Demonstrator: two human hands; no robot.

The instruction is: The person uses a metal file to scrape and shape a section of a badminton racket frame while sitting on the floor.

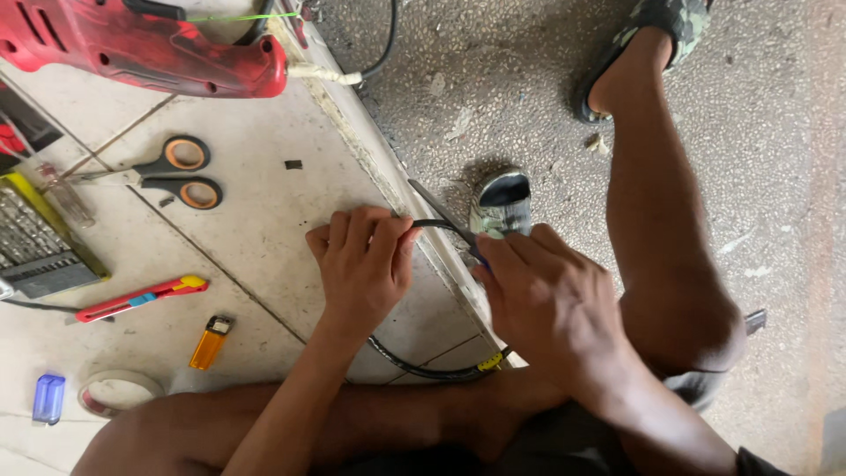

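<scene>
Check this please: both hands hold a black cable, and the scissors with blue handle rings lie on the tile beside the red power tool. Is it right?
Not quite. In the head view the scissors have orange handle rings, not blue. The rest stands: the left hand and right hand hold the black cable, and the red power tool lies nearby.

My left hand (363,264) pinches a black cable (423,368) that loops under my wrist. My right hand (546,300) holds a thin blade (438,207) at the cable end, just beside the left fingers. On the tiled floor (264,256): scissors (176,172), red cutter (141,298), orange lighter (210,342), tape roll (119,392), red power tool (150,44).
</scene>
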